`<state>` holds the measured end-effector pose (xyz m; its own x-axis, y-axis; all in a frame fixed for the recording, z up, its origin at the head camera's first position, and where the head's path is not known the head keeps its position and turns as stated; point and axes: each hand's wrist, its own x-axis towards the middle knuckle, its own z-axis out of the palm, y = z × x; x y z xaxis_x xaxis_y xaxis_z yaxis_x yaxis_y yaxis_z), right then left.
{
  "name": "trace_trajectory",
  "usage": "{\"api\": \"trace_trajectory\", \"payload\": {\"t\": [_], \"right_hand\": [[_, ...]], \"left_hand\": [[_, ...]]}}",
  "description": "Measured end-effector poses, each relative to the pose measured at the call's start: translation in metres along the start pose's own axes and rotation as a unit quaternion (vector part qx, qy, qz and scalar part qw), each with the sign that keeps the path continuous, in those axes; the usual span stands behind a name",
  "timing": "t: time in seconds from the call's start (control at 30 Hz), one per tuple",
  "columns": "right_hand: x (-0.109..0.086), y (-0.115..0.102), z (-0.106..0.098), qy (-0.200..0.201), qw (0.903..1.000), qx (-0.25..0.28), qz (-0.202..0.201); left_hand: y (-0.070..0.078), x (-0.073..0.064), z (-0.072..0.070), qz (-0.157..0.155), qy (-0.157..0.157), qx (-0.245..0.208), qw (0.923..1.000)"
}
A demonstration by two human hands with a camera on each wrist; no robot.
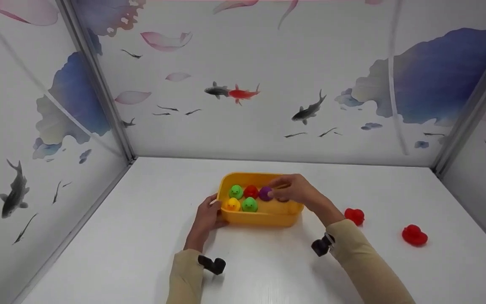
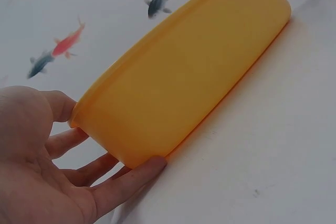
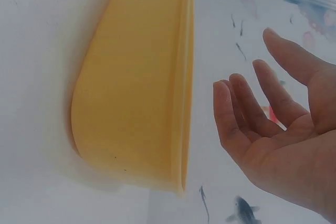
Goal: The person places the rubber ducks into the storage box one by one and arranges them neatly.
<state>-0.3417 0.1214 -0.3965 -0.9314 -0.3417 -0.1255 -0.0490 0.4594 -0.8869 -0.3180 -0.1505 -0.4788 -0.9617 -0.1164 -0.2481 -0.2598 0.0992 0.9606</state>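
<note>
A yellow plastic container (image 1: 260, 218) stands on the table, and my left hand (image 1: 206, 217) holds its left end. In the left wrist view, the left thumb touches the rim and the other fingers lie along the outer wall and base. Inside are green ducks (image 1: 249, 205), a red duck (image 1: 251, 192), a yellow duck (image 1: 233, 204) and a purple duck (image 1: 265, 194). My right hand (image 1: 295, 189) hovers over the container's right part, its fingertips near the purple duck. In the right wrist view, the right hand (image 3: 283, 119) has loosely bent, parted fingers with nothing between them.
Two red ducks, one nearer (image 1: 355, 216) and one farther right (image 1: 414, 235), lie on the white table (image 1: 112, 236) right of the container. White panels (image 1: 268, 135) printed with fish and petals enclose the table at the back and sides.
</note>
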Motion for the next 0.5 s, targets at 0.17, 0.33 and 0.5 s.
{"api": "trace_trajectory", "payload": {"t": [0.17, 0.33, 0.5], "right_hand": [[-0.019, 0.003, -0.008, 0.008, 0.9992, -0.029, -0.026], [-0.037, 0.010, -0.015, 0.023, 0.9962, -0.052, -0.066], [-0.050, 0.020, -0.023, 0.037, 0.9955, -0.048, -0.073]], "left_hand": [[0.000, 0.002, -0.001, -0.005, -0.002, -0.002, 1.0000], [0.000, 0.002, -0.002, 0.000, -0.003, -0.011, 0.9999], [0.000, 0.003, -0.002, -0.002, -0.005, -0.020, 0.9998]]}}
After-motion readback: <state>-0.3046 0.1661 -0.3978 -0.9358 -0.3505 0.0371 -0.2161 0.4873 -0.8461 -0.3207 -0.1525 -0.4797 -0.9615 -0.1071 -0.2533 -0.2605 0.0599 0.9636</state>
